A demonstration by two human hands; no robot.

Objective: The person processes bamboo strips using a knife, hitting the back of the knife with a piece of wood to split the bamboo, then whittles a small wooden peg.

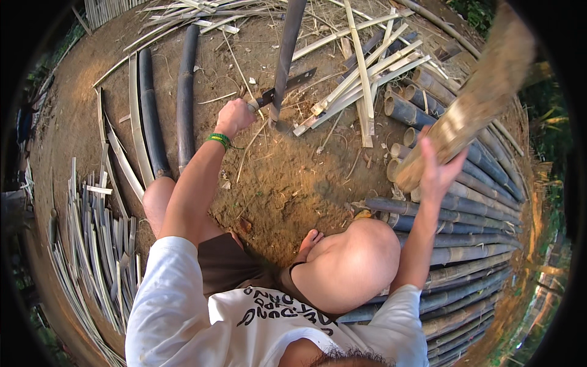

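Observation:
My left hand (235,117), with a green band at its wrist, is closed around the handle of a big knife (301,79). Its dark blade crosses a dark bamboo pole (290,49) and sticks out on the far side; how deep it sits in the bamboo I cannot tell. The pole stands nearly upright, its lower end close to the dirt. On the right, my right hand (441,168) grips a thick wooden log (468,116) near its lower end. The log slants up and away, its upper part blurred.
Stacked bamboo poles (471,214) lie along the right. Pale split strips (367,79) are heaped at the far right. More bamboo lengths (185,98) lie left of my arm, and a bundle of thin strips (101,244) lies at the near left. My bare knees flank the dirt ground (293,183).

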